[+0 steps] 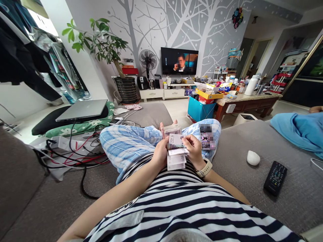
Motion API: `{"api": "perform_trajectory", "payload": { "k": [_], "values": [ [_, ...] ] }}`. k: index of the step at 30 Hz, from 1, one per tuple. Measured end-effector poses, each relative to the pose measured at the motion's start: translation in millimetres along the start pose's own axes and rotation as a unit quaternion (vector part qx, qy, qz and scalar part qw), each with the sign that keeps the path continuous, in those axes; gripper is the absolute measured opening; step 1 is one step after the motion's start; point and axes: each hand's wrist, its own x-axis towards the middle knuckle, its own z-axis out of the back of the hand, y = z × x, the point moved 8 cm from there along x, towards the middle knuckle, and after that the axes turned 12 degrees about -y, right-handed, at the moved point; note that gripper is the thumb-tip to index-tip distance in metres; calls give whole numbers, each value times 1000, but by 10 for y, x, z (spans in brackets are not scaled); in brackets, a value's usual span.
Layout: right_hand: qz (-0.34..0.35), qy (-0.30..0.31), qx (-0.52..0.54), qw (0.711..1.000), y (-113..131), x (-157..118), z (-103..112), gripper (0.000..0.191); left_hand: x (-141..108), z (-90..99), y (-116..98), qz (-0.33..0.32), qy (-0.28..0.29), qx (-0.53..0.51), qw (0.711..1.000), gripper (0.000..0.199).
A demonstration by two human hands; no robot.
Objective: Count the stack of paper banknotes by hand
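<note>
Above my lap, my left hand [160,153] is closed on a stack of banknotes [176,138], their near parts pinched under the thumb. From the right, my right hand [194,150] grips the edge of the front note between thumb and fingers. Further pale notes [176,162] fan downward below the stack, against my striped shirt [174,198]. A light-strapped watch [205,168] circles my right wrist. On my right leg, beside that hand, rests a phone [206,138] with its screen lit.
A white mouse [253,158] and a black remote control [275,178] lie on the grey sofa to the right. Tangled cables [75,151] and a closed laptop [82,110] are at the left. Ahead stands a cluttered low table [242,101] with a blue bin [200,109] beside it.
</note>
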Motion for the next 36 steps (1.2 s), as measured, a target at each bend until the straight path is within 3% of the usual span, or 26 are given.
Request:
{"api": "perform_trajectory", "payload": {
  "k": [17, 36],
  "values": [
    [-15, 49, 34, 998, -30, -18, -77, 22, -178, -47, -186, -17, -27, 34, 999, 16],
    [46, 47, 18, 998, 116, -75, -27, 28, -176, -18, -174, -13, -25, 34, 999, 28]
  ]
}}
